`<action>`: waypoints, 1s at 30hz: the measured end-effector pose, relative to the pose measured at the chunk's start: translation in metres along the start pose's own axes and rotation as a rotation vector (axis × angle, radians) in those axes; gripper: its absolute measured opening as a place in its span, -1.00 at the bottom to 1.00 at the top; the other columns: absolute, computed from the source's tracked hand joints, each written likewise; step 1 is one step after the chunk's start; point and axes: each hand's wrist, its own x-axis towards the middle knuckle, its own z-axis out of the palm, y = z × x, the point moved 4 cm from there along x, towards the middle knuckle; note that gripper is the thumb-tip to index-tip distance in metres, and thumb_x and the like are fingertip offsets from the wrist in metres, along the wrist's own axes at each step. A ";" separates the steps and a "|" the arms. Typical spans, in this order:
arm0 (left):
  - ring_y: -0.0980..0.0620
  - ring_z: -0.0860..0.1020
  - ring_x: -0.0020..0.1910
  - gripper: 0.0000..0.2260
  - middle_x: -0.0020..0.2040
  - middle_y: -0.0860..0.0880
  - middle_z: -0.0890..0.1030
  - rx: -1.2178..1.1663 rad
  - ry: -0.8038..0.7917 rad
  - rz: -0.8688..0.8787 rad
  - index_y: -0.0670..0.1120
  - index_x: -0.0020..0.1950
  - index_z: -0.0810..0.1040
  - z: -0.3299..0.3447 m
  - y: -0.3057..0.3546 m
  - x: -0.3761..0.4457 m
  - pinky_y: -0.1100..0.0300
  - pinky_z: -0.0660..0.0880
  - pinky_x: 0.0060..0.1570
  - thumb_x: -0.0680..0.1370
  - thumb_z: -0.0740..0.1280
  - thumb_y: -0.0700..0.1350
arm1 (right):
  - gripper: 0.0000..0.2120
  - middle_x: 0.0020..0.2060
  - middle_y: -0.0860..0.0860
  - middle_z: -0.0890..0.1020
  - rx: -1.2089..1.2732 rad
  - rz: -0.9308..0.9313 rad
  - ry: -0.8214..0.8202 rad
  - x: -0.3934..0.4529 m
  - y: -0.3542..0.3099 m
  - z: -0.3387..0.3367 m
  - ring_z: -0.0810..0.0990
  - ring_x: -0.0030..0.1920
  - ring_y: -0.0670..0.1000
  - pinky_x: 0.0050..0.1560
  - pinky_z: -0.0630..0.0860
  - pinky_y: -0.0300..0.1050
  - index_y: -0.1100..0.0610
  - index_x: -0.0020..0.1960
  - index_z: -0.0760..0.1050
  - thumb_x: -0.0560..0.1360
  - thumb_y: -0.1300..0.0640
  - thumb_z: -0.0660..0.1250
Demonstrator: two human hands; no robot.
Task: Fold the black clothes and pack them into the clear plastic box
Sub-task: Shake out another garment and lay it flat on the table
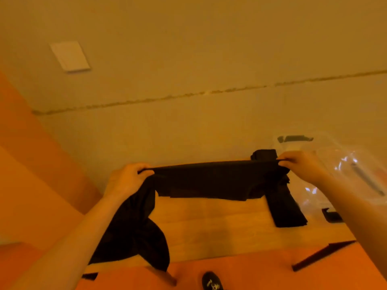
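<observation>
Garment [209, 181] stretched above table [209, 233] — plastic box [345, 164] at right.

Both bare forearms reach forward and up from the lower corners of the view, the hands held apart at about the same height. The left hand [125, 178] is curled, fingers and thumb pinching the left end of the black cloth garment's [211, 181] taut upper edge. The right hand [301, 166] pinches the right end of that same edge, fingertips pointing inward toward the left hand, its wrist bent slightly above the garment.
</observation>
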 end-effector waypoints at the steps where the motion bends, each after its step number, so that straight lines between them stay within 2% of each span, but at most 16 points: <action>1: 0.15 0.49 -0.30 -0.85 -0.31 0.10 0.54 -0.012 0.028 0.013 -0.03 -0.21 0.57 -0.010 0.006 0.000 0.41 0.38 -0.32 0.53 0.32 -0.23 | -0.81 -0.24 0.03 0.57 0.014 -0.024 0.035 -0.002 -0.010 -0.009 0.54 -0.11 0.09 -0.08 0.39 -0.12 0.07 -0.18 0.54 0.51 0.31 0.27; 4: 0.12 0.50 -0.26 -0.95 -0.29 0.04 0.56 -0.063 0.130 0.067 -0.16 -0.13 0.61 -0.038 0.024 -0.005 0.48 0.39 -0.30 0.50 0.35 -0.25 | -0.72 -0.32 -0.06 0.53 0.056 -0.095 0.107 -0.014 -0.040 -0.033 0.49 -0.26 -0.06 -0.19 0.37 -0.14 0.02 -0.29 0.50 0.51 0.33 0.27; 6: 0.12 0.51 -0.25 -0.96 -0.28 0.04 0.56 -0.092 0.176 0.102 -0.14 -0.13 0.60 -0.054 0.034 -0.015 0.46 0.39 -0.31 0.49 0.36 -0.24 | -0.82 -0.31 -0.08 0.53 0.053 -0.128 0.137 -0.026 -0.056 -0.044 0.48 -0.26 -0.10 -0.20 0.36 -0.18 0.13 -0.21 0.55 0.51 0.33 0.27; 9: 0.23 0.51 -0.33 -0.96 -0.28 0.04 0.55 -0.129 0.207 0.136 -0.13 -0.13 0.57 -0.070 0.044 -0.035 0.49 0.38 -0.34 0.48 0.37 -0.26 | -0.89 -0.31 -0.08 0.55 0.082 -0.160 0.184 -0.042 -0.068 -0.055 0.51 -0.25 -0.05 -0.18 0.40 -0.21 0.17 -0.12 0.57 0.50 0.32 0.29; 12: 0.35 0.52 -0.39 -0.94 -0.34 0.05 0.57 -0.155 0.201 0.127 -0.12 -0.17 0.57 -0.081 0.046 -0.054 0.51 0.39 -0.38 0.47 0.38 -0.26 | -0.85 -0.34 -0.16 0.57 0.112 -0.178 0.218 -0.058 -0.072 -0.060 0.53 -0.28 -0.15 -0.26 0.44 -0.39 0.13 -0.16 0.56 0.49 0.33 0.30; 14: 0.36 0.53 -0.40 -0.88 -0.44 0.13 0.59 -0.189 0.175 0.111 -0.06 -0.23 0.57 -0.085 0.043 -0.066 0.52 0.40 -0.39 0.47 0.37 -0.25 | -0.85 -0.29 -0.13 0.57 0.115 -0.182 0.189 -0.068 -0.071 -0.058 0.52 -0.23 -0.16 -0.16 0.42 -0.25 0.16 -0.10 0.57 0.51 0.34 0.27; 16: 0.37 0.54 -0.38 -0.82 -0.44 0.28 0.58 -0.207 0.131 0.084 -0.01 -0.25 0.55 -0.085 0.037 -0.075 0.54 0.41 -0.38 0.50 0.33 -0.26 | -0.82 -0.26 -0.12 0.57 0.119 -0.162 0.143 -0.075 -0.068 -0.052 0.51 -0.19 -0.16 -0.08 0.40 -0.16 0.16 -0.06 0.56 0.52 0.36 0.23; 19: 0.39 0.53 -0.38 -0.77 -0.44 0.33 0.57 -0.173 0.065 0.046 0.03 -0.24 0.54 -0.080 0.026 -0.078 0.55 0.40 -0.36 0.53 0.29 -0.26 | -0.71 -0.30 -0.18 0.59 0.161 -0.126 0.120 -0.076 -0.062 -0.045 0.55 -0.23 -0.22 -0.08 0.43 -0.22 0.03 -0.12 0.54 0.53 0.38 0.20; 20: 0.40 0.53 -0.38 -0.77 -0.44 0.33 0.56 -0.162 0.042 0.031 0.03 -0.24 0.54 -0.077 0.024 -0.075 0.56 0.40 -0.36 0.54 0.28 -0.26 | -0.69 -0.29 -0.14 0.59 0.161 -0.121 0.111 -0.074 -0.061 -0.043 0.55 -0.24 -0.21 -0.12 0.42 -0.22 0.00 -0.13 0.53 0.53 0.38 0.19; 22: 0.43 0.52 -0.39 -0.78 -0.45 0.35 0.55 -0.145 -0.007 -0.004 0.04 -0.22 0.53 -0.070 0.018 -0.067 0.58 0.39 -0.37 0.55 0.27 -0.24 | -0.72 -0.24 0.00 0.58 0.148 -0.114 0.074 -0.066 -0.060 -0.038 0.52 -0.21 -0.10 -0.17 0.40 -0.26 0.07 -0.08 0.54 0.53 0.40 0.18; 25: 0.33 0.55 -0.34 -0.79 -0.42 0.27 0.59 -0.089 -0.081 -0.049 0.09 -0.20 0.52 -0.054 0.004 -0.042 0.55 0.41 -0.35 0.54 0.29 -0.20 | -0.77 -0.16 0.13 0.58 0.112 -0.085 0.003 -0.037 -0.043 -0.023 0.54 -0.14 0.08 -0.17 0.41 -0.30 0.20 0.02 0.56 0.53 0.40 0.18; 27: 0.20 0.55 -0.23 -0.82 -0.27 0.18 0.60 -0.059 -0.160 -0.109 0.07 -0.19 0.54 -0.036 -0.013 -0.016 0.41 0.44 -0.28 0.55 0.29 -0.18 | -0.78 -0.16 0.12 0.59 0.089 -0.043 -0.054 -0.006 -0.025 -0.008 0.55 -0.08 0.17 -0.17 0.43 -0.29 0.22 0.05 0.56 0.53 0.39 0.19; 28: 0.15 0.54 -0.20 -0.84 -0.21 0.12 0.59 -0.048 -0.204 -0.150 0.05 -0.17 0.54 -0.024 -0.024 0.000 0.34 0.43 -0.26 0.55 0.28 -0.17 | -0.78 -0.19 0.07 0.59 0.074 -0.013 -0.087 0.013 -0.016 0.002 0.56 -0.09 0.15 -0.18 0.43 -0.29 0.20 0.05 0.56 0.53 0.39 0.20; 30: 0.17 0.50 -0.20 -0.87 -0.18 0.10 0.55 -0.045 -0.252 -0.249 0.02 -0.16 0.52 0.006 -0.050 0.036 0.31 0.40 -0.27 0.55 0.29 -0.17 | -0.79 -0.23 -0.04 0.55 0.029 0.055 -0.164 0.055 0.005 0.027 0.54 -0.18 0.03 -0.24 0.43 -0.31 0.17 0.04 0.55 0.54 0.37 0.19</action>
